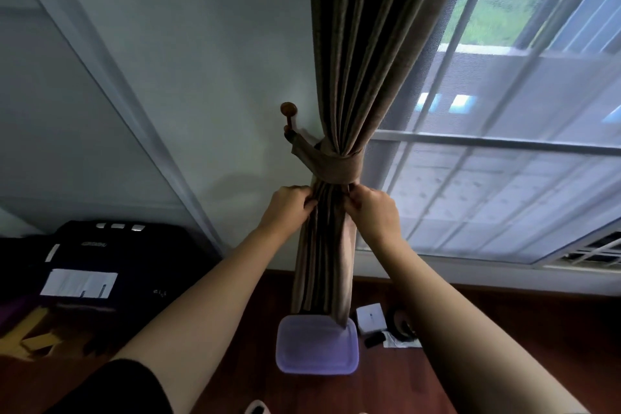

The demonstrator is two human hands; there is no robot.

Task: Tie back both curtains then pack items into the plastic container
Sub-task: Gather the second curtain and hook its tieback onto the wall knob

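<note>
A brown curtain hangs gathered beside the window. A fabric tieback wraps its waist and runs to a wooden wall hook. My left hand pinches the curtain folds just below the tieback on the left side. On the right side my right hand grips the same folds. On the floor below stands a translucent purple plastic container, with the curtain's hem touching its far edge. Small items, a white box and dark objects, lie to its right.
A dark suitcase with white labels lies on the floor at left. The window with a mesh screen fills the right. A white wall is behind the hook. The floor is dark red wood.
</note>
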